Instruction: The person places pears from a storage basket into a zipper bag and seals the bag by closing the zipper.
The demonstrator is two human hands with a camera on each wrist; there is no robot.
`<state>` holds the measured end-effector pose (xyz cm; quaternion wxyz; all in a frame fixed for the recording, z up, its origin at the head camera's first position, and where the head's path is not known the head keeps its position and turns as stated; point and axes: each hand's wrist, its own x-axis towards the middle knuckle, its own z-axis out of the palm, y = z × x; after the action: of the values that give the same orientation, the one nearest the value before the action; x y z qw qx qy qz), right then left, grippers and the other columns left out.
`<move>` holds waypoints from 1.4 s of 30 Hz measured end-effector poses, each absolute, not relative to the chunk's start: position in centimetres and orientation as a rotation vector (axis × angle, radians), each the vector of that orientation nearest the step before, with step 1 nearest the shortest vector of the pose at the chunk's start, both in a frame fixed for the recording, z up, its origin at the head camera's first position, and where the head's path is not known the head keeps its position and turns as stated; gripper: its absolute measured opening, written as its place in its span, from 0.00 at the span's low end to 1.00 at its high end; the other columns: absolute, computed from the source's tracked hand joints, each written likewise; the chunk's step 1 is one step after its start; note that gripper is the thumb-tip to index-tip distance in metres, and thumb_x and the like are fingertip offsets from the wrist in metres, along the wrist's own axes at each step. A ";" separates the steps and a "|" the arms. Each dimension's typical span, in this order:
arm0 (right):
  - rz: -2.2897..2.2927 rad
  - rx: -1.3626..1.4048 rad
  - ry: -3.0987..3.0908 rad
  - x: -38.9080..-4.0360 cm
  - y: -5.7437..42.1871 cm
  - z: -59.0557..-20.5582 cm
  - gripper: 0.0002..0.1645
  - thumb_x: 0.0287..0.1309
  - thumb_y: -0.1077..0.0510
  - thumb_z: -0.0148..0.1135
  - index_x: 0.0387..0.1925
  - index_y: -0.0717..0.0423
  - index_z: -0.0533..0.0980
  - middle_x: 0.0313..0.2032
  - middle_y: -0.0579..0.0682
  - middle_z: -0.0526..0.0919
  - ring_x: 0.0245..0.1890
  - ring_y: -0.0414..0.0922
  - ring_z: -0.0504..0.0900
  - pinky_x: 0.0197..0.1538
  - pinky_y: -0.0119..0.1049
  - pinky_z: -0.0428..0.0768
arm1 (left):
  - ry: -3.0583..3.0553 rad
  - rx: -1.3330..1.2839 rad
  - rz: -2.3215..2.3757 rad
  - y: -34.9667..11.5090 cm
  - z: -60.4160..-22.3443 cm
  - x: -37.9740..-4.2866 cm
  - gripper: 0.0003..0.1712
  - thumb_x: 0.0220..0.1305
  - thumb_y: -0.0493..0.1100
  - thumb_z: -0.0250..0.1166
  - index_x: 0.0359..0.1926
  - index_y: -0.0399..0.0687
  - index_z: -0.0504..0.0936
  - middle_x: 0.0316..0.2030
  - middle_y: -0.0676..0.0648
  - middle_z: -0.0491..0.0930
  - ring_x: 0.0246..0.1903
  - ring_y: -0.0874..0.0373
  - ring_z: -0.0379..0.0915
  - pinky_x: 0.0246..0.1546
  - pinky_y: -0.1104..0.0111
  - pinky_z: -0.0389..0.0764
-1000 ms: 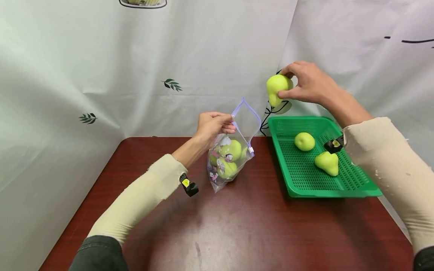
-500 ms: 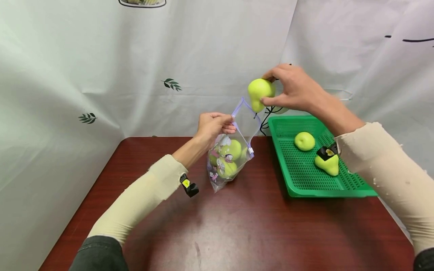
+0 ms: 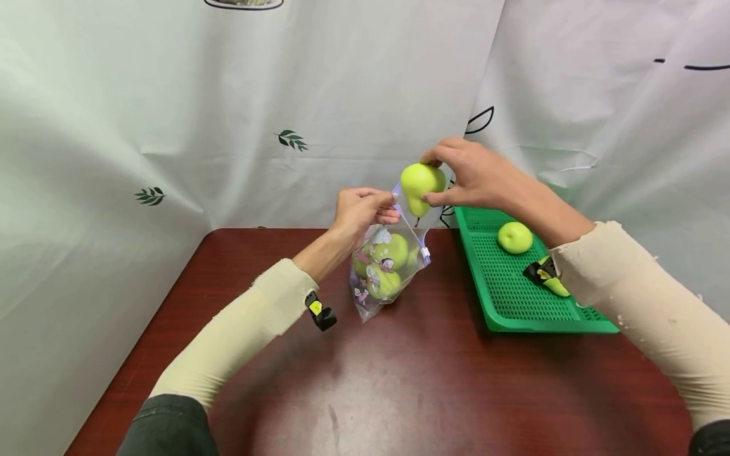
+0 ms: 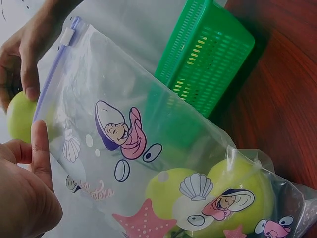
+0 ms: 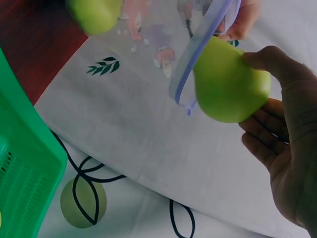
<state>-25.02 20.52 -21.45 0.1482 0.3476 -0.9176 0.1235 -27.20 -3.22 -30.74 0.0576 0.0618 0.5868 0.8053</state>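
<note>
My left hand (image 3: 365,212) pinches the purple zip edge of a clear slider bag (image 4: 126,114) printed with cartoon sea creatures. Several green fruits (image 3: 384,272) show through the bag's lower part, which sits on the table. Between the thumb and fingers of my right hand (image 3: 476,177) is a green pear (image 3: 420,183), stem end down, right at the bag's mouth. In the right wrist view the pear (image 5: 228,84) overlaps the purple rim of the open bag. The white slider (image 3: 425,252) is at the lower right end of the zip.
A green plastic basket (image 3: 485,291) stands at the right of the dark red table (image 3: 365,386). One pear (image 3: 515,237) lies in it, and another (image 3: 556,287) is partly behind my right wrist camera. A pale cloth backdrop (image 3: 342,76) hangs behind the table.
My right hand has carried the pear left and down from above the basket's far left corner to the bag's mouth. The left hand and the bag have stayed in place.
</note>
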 end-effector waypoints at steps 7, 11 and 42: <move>0.325 0.937 -2.749 -24.8 20.4 -21.4 0.35 0.63 0.49 0.85 0.65 0.62 0.84 0.56 0.61 0.89 0.56 0.61 0.88 0.59 0.60 0.91 | 1.779 0.207 2.475 -3.2 -30.6 -27.2 0.10 0.72 0.25 0.66 0.46 0.18 0.89 0.20 0.44 0.89 0.18 0.59 0.89 0.27 0.70 0.97; 0.338 0.933 -2.715 -24.8 20.8 -21.5 0.34 0.65 0.48 0.84 0.64 0.63 0.85 0.57 0.62 0.90 0.57 0.61 0.89 0.59 0.61 0.92 | 1.795 0.228 2.477 -3.1 -30.3 -27.3 0.11 0.72 0.25 0.65 0.49 0.16 0.88 0.19 0.45 0.89 0.18 0.60 0.89 0.27 0.70 0.97; 0.286 0.796 -2.791 -27.8 30.2 -23.1 0.18 0.72 0.57 0.73 0.54 0.68 0.88 0.50 0.68 0.94 0.51 0.65 0.93 0.56 0.67 0.93 | 1.789 0.212 2.448 -3.0 -30.7 -27.1 0.12 0.73 0.26 0.67 0.50 0.17 0.88 0.21 0.44 0.89 0.19 0.60 0.89 0.27 0.70 0.97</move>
<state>-27.80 30.24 -23.09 0.1124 0.2712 -0.9510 0.0973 -27.10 -3.00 -30.67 0.0510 0.0696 0.5877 0.8044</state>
